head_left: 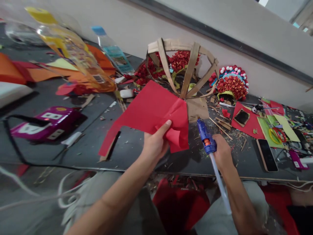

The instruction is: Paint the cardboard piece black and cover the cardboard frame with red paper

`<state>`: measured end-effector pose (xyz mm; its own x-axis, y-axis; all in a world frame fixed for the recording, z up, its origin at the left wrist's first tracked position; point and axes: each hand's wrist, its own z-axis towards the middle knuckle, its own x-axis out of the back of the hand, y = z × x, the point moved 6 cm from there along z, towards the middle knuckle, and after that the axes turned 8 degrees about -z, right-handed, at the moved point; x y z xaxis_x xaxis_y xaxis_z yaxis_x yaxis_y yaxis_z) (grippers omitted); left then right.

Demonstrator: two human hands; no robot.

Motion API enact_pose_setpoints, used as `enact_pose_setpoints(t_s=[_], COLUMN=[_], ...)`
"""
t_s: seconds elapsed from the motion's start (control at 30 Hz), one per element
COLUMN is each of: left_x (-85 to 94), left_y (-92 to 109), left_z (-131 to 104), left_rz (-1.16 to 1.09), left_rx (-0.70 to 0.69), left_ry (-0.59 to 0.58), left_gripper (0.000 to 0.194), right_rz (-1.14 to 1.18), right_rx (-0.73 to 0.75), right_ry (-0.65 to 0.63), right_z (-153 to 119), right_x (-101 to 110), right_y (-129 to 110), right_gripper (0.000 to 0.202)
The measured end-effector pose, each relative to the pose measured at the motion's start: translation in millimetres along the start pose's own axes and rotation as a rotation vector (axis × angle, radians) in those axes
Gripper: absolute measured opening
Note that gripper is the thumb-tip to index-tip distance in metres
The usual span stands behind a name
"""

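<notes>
I see both arms bare, reaching forward from lower edge of my head view. Left forearm [117, 195] runs diagonally up toward right, left wrist [146, 160] nearly straight. Left hand [156, 142] closed in pinch, thumb [163, 128] on top, extended, tip pointing up and right; other fingers mostly hidden from me. Right forearm [242, 195] angles up toward left. Right hand [223, 151] curled in firm grip, fingertips hidden. Hands apart, left slightly higher in my view.

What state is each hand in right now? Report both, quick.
Left hand: closed, gripping red paper, thumb on top.
Right hand: closed, holding a blue glue gun.
</notes>
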<state>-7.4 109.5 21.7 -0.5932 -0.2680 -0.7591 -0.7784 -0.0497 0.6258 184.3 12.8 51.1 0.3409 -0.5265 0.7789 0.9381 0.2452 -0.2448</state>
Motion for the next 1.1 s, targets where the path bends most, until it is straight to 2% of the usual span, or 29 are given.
enact_pose_setpoints(t_s=[0.13,0.33,0.53,0.73,1.1], left_x=[-0.5,1.4,6.3,6.5,4.6], left_y=[-2.3,2.6,9.5,10.6,4.3], left_z=[-3.6,0.6,6.6,4.9,-0.4], left_rz=[0.019,-0.003,0.012,0.003,0.056], left_rx=[0.015,0.005,-0.015,-0.024,-0.067], left_ry=[-0.011,0.014,0.056,0.071,0.023], left_gripper=[0.059,0.051,0.044,0.048,0.055], right_rz=[-0.065,-0.133,-0.121,-0.048,0.084], right_rx=[0.083,0.1,0.065,0.041,-0.027], right_ry=[-0.05,-0.075,-0.044,-0.055,-0.107], right_z=[-2.5,-3.4,-4.5,-4.5,-4.4], right_x=[-7.5,-9.8,-6.6,-5.6,-6.7], right_y=[-9.0,-10.1,2.8,6.1,7.6], right_gripper=[0.022,0.031,0.028,0.019,0.021])
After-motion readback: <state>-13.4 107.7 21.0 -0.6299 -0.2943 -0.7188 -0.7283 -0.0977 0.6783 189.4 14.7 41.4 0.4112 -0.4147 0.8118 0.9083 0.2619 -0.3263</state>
